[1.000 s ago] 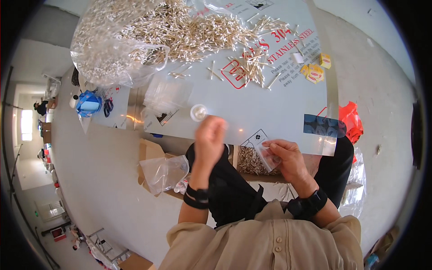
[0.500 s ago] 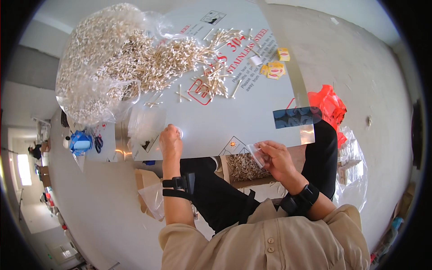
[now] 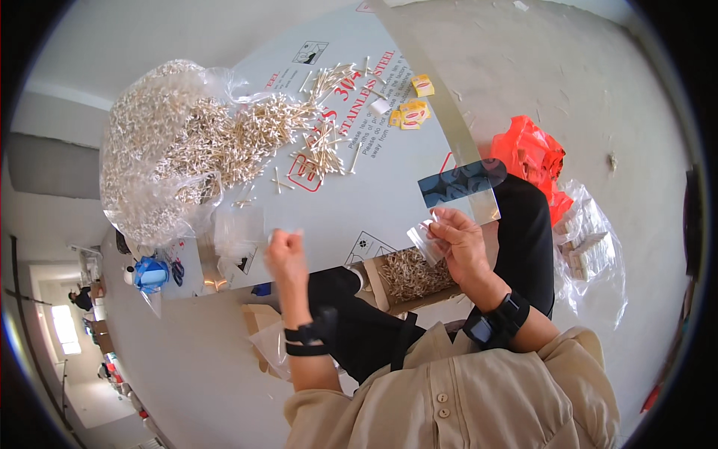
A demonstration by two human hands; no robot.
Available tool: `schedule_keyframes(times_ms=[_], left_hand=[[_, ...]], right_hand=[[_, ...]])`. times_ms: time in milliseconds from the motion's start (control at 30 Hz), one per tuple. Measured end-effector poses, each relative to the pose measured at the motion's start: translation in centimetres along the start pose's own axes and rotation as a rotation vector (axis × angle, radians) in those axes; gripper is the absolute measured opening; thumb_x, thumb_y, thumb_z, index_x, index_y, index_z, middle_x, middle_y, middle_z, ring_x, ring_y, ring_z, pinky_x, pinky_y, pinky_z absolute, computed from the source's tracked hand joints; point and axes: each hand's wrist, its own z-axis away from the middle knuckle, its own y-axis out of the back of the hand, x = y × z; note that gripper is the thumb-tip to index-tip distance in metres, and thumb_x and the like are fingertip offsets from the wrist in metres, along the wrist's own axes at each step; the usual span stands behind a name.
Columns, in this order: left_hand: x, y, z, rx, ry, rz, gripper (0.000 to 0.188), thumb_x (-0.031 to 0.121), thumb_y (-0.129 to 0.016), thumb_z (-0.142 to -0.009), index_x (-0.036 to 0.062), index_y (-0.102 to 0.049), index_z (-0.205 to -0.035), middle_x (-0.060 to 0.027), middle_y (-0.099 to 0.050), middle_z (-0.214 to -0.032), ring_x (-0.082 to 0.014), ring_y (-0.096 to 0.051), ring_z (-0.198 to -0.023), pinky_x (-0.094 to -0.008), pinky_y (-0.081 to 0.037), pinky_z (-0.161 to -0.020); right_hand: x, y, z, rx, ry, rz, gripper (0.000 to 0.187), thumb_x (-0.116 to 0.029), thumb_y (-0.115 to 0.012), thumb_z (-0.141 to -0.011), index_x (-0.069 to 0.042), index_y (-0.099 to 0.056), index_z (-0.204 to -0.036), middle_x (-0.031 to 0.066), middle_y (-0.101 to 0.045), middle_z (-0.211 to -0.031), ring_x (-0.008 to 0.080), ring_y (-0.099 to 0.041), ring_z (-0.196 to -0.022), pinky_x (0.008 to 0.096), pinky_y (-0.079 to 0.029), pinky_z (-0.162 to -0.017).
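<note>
My right hand is closed on a small clear plastic bag, pinched at its top over the table's near edge. My left hand, smeared by motion, hovers at that edge with its fingers curled; a pale bit shows at the fingertips, but I cannot make out what it is. Beside it lies a stack of clear plastic bags. Farther back, cotton swabs spill from a large clear bag onto the metal-sheet table. Loose swabs lie scattered to the right of the pile.
Small yellow boxes and a dark film strip lie on the table's right side. Below the edge, between my legs, a cardboard box holds more swabs. A red plastic bag and a clear bag of white packs are at right.
My left hand has lifted from the table beside the bag stack, and the white round thing by it no longer shows there. The right hand still holds the small bag. The view has shifted.
</note>
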Motion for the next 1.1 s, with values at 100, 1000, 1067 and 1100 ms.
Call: schedule_keyframes(times_ms=[100,1000,1067,1100], left_hand=[[6.3,-2.7,5.3,-0.292,-0.022,0.606,0.017,0.013,-0.065,-0.09,0.0038,-0.056,-0.079,0.002,-0.052,-0.07,-0.0089,-0.046,-0.062,-0.0258,-0.038,-0.055],[18.0,-11.5,10.7,-0.503,0.037,0.958,0.021,0.009,-0.069,-0.085,0.0011,-0.057,-0.069,0.0025,-0.054,-0.061,-0.0046,-0.044,-0.055,-0.0236,-0.036,-0.049],[18.3,-11.7,10.5,-0.58,0.077,1.02,0.022,0.011,-0.069,-0.086,0.0025,-0.057,-0.069,0.003,-0.054,-0.062,-0.004,-0.044,-0.054,-0.0224,-0.035,-0.048],[18.4,-11.7,10.4,-0.656,0.124,1.08,0.023,0.012,-0.07,-0.087,0.0039,-0.057,-0.07,0.0034,-0.053,-0.062,-0.0035,-0.043,-0.053,-0.0212,-0.033,-0.047]], right_hand=[[0.1,0.4,-0.1,-0.003,0.049,0.017,0.024,-0.004,-0.067,-0.086,-0.005,-0.062,-0.11,0.0054,-0.071,-0.091,0.0107,-0.062,-0.077,0.0233,-0.042,-0.064],[-4.9,6.0,1.1,-0.202,0.694,0.739,0.021,0.001,-0.071,-0.079,-0.002,-0.058,-0.095,0.0018,-0.059,-0.089,0.0096,-0.057,-0.085,0.0246,-0.047,-0.074],[-4.3,6.9,0.3,-0.306,0.375,0.388,0.016,0.004,-0.068,-0.084,-0.001,-0.058,-0.095,-0.0015,-0.06,-0.08,0.0046,-0.057,-0.071,0.0178,-0.048,-0.065],[-4.3,6.9,0.2,-0.307,0.371,0.385,0.016,0.004,-0.068,-0.084,-0.001,-0.058,-0.095,-0.0015,-0.06,-0.08,0.0046,-0.057,-0.071,0.0178,-0.048,-0.065]])
